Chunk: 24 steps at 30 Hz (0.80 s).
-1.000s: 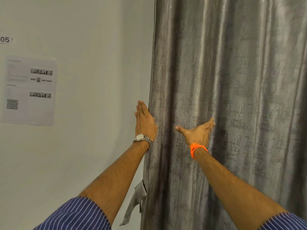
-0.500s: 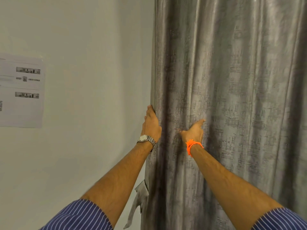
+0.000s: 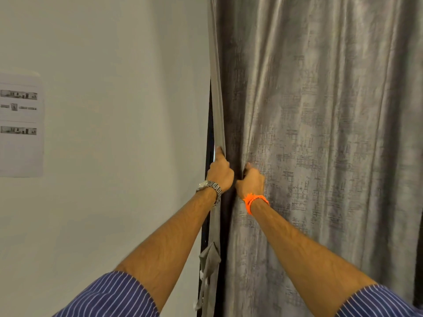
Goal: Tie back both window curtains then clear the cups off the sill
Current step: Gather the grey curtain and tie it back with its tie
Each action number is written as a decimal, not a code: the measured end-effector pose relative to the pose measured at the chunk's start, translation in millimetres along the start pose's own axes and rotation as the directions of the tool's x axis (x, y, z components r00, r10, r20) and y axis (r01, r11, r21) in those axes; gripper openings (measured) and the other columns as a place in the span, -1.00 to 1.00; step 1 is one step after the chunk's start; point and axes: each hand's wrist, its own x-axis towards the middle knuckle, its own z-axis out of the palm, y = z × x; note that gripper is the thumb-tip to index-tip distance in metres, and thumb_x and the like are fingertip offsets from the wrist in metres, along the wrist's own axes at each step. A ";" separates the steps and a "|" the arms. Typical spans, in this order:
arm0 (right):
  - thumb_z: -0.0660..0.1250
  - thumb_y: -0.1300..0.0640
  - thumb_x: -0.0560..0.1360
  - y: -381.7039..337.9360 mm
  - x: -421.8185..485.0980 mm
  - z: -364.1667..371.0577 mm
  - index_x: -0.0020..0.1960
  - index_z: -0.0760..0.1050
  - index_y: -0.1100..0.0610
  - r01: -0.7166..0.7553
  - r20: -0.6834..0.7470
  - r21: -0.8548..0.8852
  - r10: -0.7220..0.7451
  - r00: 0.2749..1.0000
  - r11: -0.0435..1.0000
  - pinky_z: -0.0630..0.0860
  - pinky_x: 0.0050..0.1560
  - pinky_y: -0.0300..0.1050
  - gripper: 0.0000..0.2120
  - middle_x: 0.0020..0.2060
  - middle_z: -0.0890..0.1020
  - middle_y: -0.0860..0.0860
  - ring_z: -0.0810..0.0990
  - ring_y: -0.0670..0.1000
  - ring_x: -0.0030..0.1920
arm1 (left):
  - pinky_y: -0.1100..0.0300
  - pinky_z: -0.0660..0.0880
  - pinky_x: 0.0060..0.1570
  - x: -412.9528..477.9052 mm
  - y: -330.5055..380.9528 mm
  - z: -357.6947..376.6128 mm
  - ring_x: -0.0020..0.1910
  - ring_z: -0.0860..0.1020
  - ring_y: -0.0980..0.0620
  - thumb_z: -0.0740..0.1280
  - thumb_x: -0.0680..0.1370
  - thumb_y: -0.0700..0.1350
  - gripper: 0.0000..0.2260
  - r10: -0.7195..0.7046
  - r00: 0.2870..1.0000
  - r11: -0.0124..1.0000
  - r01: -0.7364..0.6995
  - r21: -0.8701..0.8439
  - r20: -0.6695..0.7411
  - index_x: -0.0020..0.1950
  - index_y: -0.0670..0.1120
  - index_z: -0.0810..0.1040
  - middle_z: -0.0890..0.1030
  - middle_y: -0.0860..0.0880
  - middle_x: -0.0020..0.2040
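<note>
Two hands are raised against a grey curtain point(image 3: 320, 145) that hangs in folds over the right side of the view, beside a pale wall point(image 3: 119, 110); the left hand point(image 3: 220, 172) is closed on the curtain's left edge, the thumb lying up along the pale hem, which is drawn a little away from a dark gap behind it; a silver watch point(image 3: 209, 187) is worn on that wrist; the right hand point(image 3: 251, 183), just beside the left and nearly touching it, is clenched on a fold of the same cloth; an orange band point(image 3: 254, 201) is tied round its wrist; a grey strip of cloth point(image 3: 209, 266) dangles at the curtain's edge below the left forearm; striped blue sleeves point(image 3: 109, 296) are seen at the bottom; a printed sheet point(image 3: 20, 124) is fixed to the wall at far left; its print cannot be read.
</note>
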 end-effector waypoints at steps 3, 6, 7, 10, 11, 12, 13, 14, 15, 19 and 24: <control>0.35 0.35 0.39 0.4 -3.8 0.5 0.13 0.52 0.20 0.043 0.046 0.042 -0.044 0.998 0.998 0.61 -0.12 -0.04 -0.68 -0.05 0.66 0.18 0.64 0.14 -0.05 | 0.15 0.47 -0.01 -3.7 7.9 2.9 -0.07 0.53 0.02 0.06 0.68 -0.17 -0.57 0.021 0.997 0.998 -0.016 -0.062 0.068 0.56 -0.09 0.10 0.56 -0.16 0.15; 0.26 0.35 0.48 -1.9 -8.6 -6.2 0.06 0.57 0.23 0.095 0.085 0.075 -0.101 0.991 0.993 0.50 -0.25 -0.13 -0.81 -0.15 0.67 0.16 0.63 0.10 -0.15 | 0.13 0.46 -0.01 -5.0 13.0 7.0 -0.19 0.51 0.07 0.03 0.70 -0.11 -0.59 0.015 0.994 0.995 -0.004 -0.099 0.109 0.55 -0.15 0.14 0.56 -0.11 0.00; 0.24 0.33 0.51 -2.0 -9.5 -8.0 0.06 0.57 0.23 0.108 0.088 0.074 -0.114 0.990 0.991 0.48 -0.25 -0.13 -0.81 -0.16 0.66 0.16 0.62 0.10 -0.16 | 0.12 0.47 -0.01 -4.4 13.6 8.7 -0.19 0.52 0.05 0.03 0.70 -0.10 -0.57 0.015 0.994 0.994 -0.003 -0.106 0.111 0.56 -0.14 0.10 0.56 -0.10 -0.02; 0.23 0.30 0.53 -2.2 -11.7 -13.6 0.08 0.58 0.20 0.146 0.091 0.073 -0.152 0.984 0.987 0.52 -0.22 -0.09 -0.80 -0.16 0.67 0.15 0.61 0.09 -0.17 | 0.25 0.48 -0.19 -2.9 12.8 12.7 -0.19 0.55 0.06 0.02 0.70 -0.07 -0.55 0.008 0.993 0.991 0.008 -0.132 0.117 0.57 -0.11 0.06 0.58 -0.10 0.01; 0.24 0.29 0.53 -1.9 -12.4 -15.5 0.08 0.58 0.19 0.145 0.098 0.077 -0.152 0.983 0.986 0.57 -0.19 -0.05 -0.80 -0.16 0.68 0.14 0.63 0.10 -0.16 | 0.30 0.44 -0.28 -2.5 12.4 13.4 -0.25 0.52 0.10 0.02 0.70 -0.06 -0.55 -0.002 0.992 0.991 0.019 -0.133 0.123 0.58 -0.11 0.04 0.56 -0.05 -0.08; 0.26 0.29 0.52 -0.9 -12.5 -17.0 0.08 0.59 0.19 0.146 0.102 0.086 -0.154 0.983 0.986 0.60 -0.16 -0.03 -0.81 -0.17 0.69 0.14 0.64 0.10 -0.15 | 0.31 0.41 -0.33 -2.8 12.5 13.6 -0.29 0.50 0.11 0.01 0.70 -0.05 -0.54 -0.009 0.991 0.991 0.026 -0.131 0.133 0.58 -0.08 -0.01 0.52 -0.01 -0.17; 0.27 0.28 0.51 -0.5 -13.7 -18.6 0.06 0.59 0.19 0.143 0.106 0.091 -0.152 0.983 0.986 0.62 -0.15 -0.01 -0.82 -0.17 0.69 0.13 0.65 0.10 -0.15 | 0.32 0.39 -0.35 -2.5 11.9 14.2 -0.31 0.48 0.12 0.00 0.70 -0.05 -0.52 -0.015 0.989 0.991 0.034 -0.131 0.146 0.59 -0.05 -0.07 0.49 0.03 -0.22; 0.29 0.28 0.51 0.2 -14.0 -19.1 0.05 0.60 0.19 0.142 0.107 0.097 -0.152 0.983 0.985 0.63 -0.16 -0.01 -0.83 -0.18 0.69 0.13 0.66 0.09 -0.16 | 0.33 0.38 -0.34 -3.1 11.5 14.3 -0.31 0.46 0.13 0.00 0.70 -0.04 -0.50 -0.018 0.986 0.990 0.040 -0.133 0.163 0.60 -0.03 -0.12 0.47 0.05 -0.22; 0.29 0.28 0.50 1.0 -14.4 -19.8 0.04 0.60 0.19 0.138 0.110 0.099 -0.149 0.983 0.985 0.63 -0.17 -0.03 -0.84 -0.19 0.69 0.12 0.66 0.07 -0.17 | 0.34 0.37 -0.33 -3.0 10.9 14.9 -0.30 0.45 0.15 -0.01 0.70 -0.03 -0.49 -0.019 0.983 0.990 0.044 -0.134 0.181 0.60 -0.03 -0.14 0.49 0.05 -0.17; 0.27 0.32 0.50 3.2 -13.9 -22.1 0.00 0.58 0.22 0.137 0.136 0.091 -0.149 0.979 0.986 0.47 -0.35 -0.22 -0.85 -0.28 0.62 0.07 0.55 -0.04 -0.32 | 0.16 0.53 0.03 1.9 9.4 21.7 -0.01 0.59 0.00 0.00 0.66 0.16 -0.41 -0.006 0.974 0.988 0.040 -0.147 0.225 0.60 -0.02 -0.13 0.51 -0.18 0.31; 0.28 0.30 0.47 7.4 -11.2 -21.4 -0.11 0.56 0.27 0.115 0.124 0.093 -0.126 0.984 0.989 0.42 -0.45 -0.22 -0.91 -0.34 0.61 0.12 0.56 0.04 -0.36 | 0.17 0.57 -0.03 1.7 10.0 22.2 -0.03 0.63 0.00 0.18 0.53 0.33 -0.35 -0.003 0.973 0.977 0.052 -0.207 0.230 0.49 -0.04 0.27 0.64 -0.08 0.12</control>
